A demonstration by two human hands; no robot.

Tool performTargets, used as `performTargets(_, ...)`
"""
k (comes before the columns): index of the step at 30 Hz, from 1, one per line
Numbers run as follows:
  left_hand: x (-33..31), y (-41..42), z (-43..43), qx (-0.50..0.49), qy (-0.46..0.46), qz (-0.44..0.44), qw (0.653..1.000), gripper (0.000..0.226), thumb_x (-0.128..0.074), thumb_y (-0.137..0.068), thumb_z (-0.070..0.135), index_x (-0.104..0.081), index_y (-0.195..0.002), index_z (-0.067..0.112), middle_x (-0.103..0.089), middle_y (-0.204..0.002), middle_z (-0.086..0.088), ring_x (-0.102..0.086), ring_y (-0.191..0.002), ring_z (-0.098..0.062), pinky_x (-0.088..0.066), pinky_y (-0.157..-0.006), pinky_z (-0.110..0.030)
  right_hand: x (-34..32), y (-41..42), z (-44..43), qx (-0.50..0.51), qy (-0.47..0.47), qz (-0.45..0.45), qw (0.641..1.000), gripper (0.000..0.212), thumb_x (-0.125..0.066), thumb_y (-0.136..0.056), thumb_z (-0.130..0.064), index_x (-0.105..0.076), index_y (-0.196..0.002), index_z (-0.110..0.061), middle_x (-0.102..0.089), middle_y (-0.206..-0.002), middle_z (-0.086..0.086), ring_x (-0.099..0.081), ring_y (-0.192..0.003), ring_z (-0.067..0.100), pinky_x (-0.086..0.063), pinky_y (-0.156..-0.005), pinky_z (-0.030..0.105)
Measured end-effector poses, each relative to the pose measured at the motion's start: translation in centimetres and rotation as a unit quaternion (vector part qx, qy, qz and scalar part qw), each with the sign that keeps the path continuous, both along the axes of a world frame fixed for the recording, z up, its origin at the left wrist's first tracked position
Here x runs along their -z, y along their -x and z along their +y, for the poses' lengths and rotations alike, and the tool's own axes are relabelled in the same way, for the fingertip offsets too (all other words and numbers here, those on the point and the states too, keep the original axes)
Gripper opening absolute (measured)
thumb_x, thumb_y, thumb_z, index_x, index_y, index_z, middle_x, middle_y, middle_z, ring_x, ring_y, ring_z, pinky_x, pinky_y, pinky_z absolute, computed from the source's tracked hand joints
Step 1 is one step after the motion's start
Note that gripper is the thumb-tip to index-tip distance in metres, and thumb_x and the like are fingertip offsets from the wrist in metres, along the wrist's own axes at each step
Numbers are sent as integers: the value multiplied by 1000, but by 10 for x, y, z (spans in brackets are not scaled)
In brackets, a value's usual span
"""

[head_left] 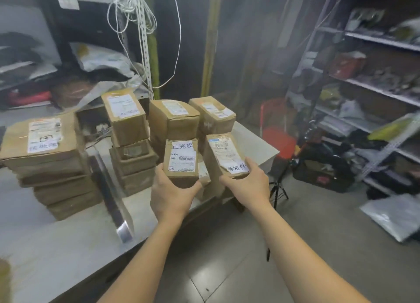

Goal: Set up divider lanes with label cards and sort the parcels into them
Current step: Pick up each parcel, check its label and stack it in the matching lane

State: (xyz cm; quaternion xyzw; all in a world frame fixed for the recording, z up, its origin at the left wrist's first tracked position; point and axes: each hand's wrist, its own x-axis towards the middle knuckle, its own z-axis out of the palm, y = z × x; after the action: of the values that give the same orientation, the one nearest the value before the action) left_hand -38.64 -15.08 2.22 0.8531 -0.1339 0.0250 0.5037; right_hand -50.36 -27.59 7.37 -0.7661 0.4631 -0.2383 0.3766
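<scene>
Both forearms extended forward past the near corner of the table [56, 246]; the left hand [171, 195] held the left parcel [181, 166], a small brown box carrying a white card reading 已完成, with fingers and thumb wrapped round its near end. The right hand [246, 184] gripped the near end of the right parcel [223, 157], carded 异常件, raised just beside the first over the right part of the table. Behind them stood a middle stack [131, 148] of parcels, and a clear divider [111, 195] stood on the table between it and a wider left stack [50, 161].
</scene>
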Motion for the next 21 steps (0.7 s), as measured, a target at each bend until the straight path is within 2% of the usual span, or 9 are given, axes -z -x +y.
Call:
performTargets(3,9,-13,-45,-8,10,27,1000,98,-85,-52,59,-41,-133,24,-60,-125,2,-60,-110,-22,-55,-84,-40,-2,-9,-44,8,-4,10,1000,61,-82,-70,-30,-59,-125,-20,-47,-79,-29,-51,-87,11,-42,-74,26)
performTargets(6,17,-28,-80,-9,6,49,999,95,-81,-50,64,-40,-128,29,-60,-121,5,-60,-107,-20,-56,-84,-40,1,-21,-87,6,-12,12,1000,59,-82,-71,-26,-60,-124,-15,-45,-77,-30,-49,-85,10,-42,-77,27)
performTargets(9,25,-36,-104,-22,-11,63,998,95,-79,-50,67,-40,-128,29,-60,-120,5,-60,-107,-19,-56,-85,-42,8,-28,-123,-4,-18,14,1000,68,-84,-71,-29,-57,-131,-17,-62,-101,-18,-53,-94,12,-43,-80,27)
performTargets(10,27,-37,-108,-25,-16,64,998,95,-79,-50,67,-40,-128,29,-61,-120,5,-61,-107,-19,-56,-85,-43,10,-29,-130,-6,-21,14,1000,72,-85,-70,-30,-55,-135,-18,-61,-107,-13,-53,-98,12,-43,-83,28)
performTargets(13,36,-40,-132,-51,-30,62,996,95,-80,-51,67,-40,-128,28,-61,-120,4,-61,-107,-21,-56,-85,-43,19,-37,-168,-31,-29,13,999,71,-85,-71,-29,-55,-135,-18,-52,-101,-12,-49,-95,9,-41,-80,26)
performTargets(18,52,-32,-171,-103,-57,80,990,98,-79,-52,69,-36,-131,29,-59,-124,3,-59,-110,-21,-57,-87,-45,42,-48,-233,-86,-37,24,995,76,-86,-68,-34,-55,-136,-19,-65,-121,-4,-50,-96,8,-43,-80,27)
performTargets(21,59,-22,-192,-142,-74,97,982,97,-82,-55,64,-35,-131,29,-58,-124,3,-58,-111,-21,-57,-85,-43,48,-52,-265,-136,-33,34,990,74,-86,-70,-32,-54,-136,-18,-64,-119,-5,-49,-95,9,-43,-79,27)
